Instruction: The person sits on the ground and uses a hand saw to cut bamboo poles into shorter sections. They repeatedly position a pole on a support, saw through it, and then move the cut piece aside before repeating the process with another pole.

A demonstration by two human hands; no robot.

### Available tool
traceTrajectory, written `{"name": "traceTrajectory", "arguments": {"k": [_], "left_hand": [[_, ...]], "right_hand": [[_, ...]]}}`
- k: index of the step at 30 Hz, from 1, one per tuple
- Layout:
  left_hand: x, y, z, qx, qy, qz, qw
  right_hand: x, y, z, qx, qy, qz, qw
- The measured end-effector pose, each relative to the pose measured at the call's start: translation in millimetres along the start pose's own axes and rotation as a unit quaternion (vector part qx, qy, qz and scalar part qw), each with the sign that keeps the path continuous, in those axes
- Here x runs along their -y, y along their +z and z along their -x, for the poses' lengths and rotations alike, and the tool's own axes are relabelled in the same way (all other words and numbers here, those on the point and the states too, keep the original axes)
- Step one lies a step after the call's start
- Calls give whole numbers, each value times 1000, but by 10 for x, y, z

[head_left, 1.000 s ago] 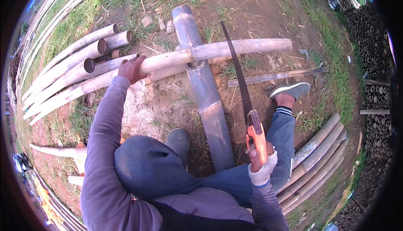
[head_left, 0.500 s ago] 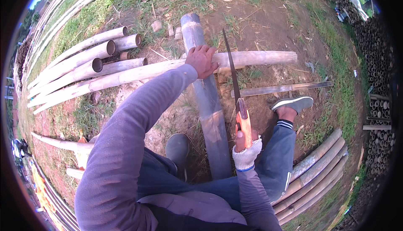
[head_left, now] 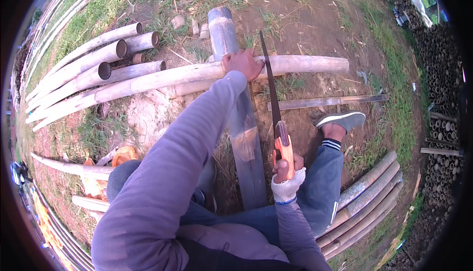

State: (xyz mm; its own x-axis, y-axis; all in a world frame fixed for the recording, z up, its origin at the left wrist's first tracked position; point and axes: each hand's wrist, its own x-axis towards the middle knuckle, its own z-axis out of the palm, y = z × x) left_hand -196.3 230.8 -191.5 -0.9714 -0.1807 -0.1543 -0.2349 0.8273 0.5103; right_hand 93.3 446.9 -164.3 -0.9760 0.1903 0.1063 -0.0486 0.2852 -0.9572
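Observation:
A long pale bamboo pole (head_left: 162, 81) lies crosswise over a thick grey bamboo log (head_left: 245, 145). My bare left hand (head_left: 243, 65) is closed over the pole just above where the two cross. My right hand (head_left: 287, 176), in a white glove that leaves the fingertips bare, grips the orange handle of a handsaw (head_left: 270, 86). The saw's long dark blade points away from me and passes across the pole close to the right of my left hand. Whether its teeth are in the bamboo I cannot tell.
Several cut bamboo poles (head_left: 81, 64) lie at the left, with more (head_left: 367, 199) beside my right leg. A split bamboo strip (head_left: 327, 102) rests on the soil beyond my right shoe (head_left: 341, 119). Stacked bamboo (head_left: 443, 69) lines the far right. An orange bag (head_left: 124, 155) is near my left knee.
My left hand has shifted slightly right along the pole, nearer the blade. My left knee has come into view beside the left arm. The saw has stayed across the pole in my right hand.

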Motion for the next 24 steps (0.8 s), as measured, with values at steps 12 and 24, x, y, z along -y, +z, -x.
{"name": "traceTrajectory", "arguments": {"k": [12, 24], "left_hand": [[-99, -77, 32, 39, -40, -6, 998], [87, 173, 223, -206, 147, -15, 967]], "right_hand": [[194, 99, -163, -4, 14, 18, 1000], [438, 287, -622, -123, -14, -85, 989]]}}
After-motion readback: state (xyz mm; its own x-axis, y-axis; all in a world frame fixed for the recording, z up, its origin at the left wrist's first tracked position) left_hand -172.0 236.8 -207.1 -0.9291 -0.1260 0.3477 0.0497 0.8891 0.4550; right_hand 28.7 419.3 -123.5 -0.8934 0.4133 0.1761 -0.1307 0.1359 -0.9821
